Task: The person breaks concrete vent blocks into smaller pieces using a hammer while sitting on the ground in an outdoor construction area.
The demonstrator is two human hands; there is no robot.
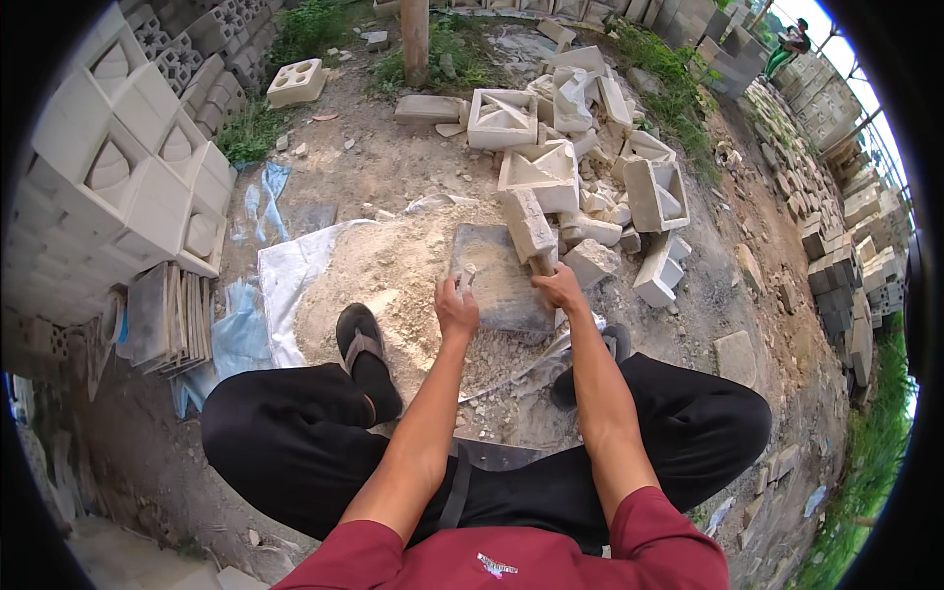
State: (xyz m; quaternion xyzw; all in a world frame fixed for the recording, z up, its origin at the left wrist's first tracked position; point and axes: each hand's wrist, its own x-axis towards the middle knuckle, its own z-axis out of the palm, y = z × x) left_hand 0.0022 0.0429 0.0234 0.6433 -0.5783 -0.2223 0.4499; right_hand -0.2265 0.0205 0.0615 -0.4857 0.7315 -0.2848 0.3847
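My right hand point(559, 287) is closed round the short handle of a dusty mallet point(529, 226), whose thick, pale, block-shaped head is over the far right part of a flat grey board point(511, 313). At the board's left edge, my left hand point(456, 309) pinches a small pale chunk of block point(469, 274) between its fingertips. Under and left of the board spreads a heap of crushed beige rubble point(379, 265) on a white sheet point(295, 280). My feet, in sandals point(362, 334), rest either side.
Broken moulded blocks point(539, 172) lie piled just beyond the board. Patterned blocks point(128, 157) are stacked high at left, beside leaning thin boards point(172, 320). A wooden post point(415, 44) stands at the back. Grey blocks point(836, 285) line the right; another person point(790, 44) is far off.
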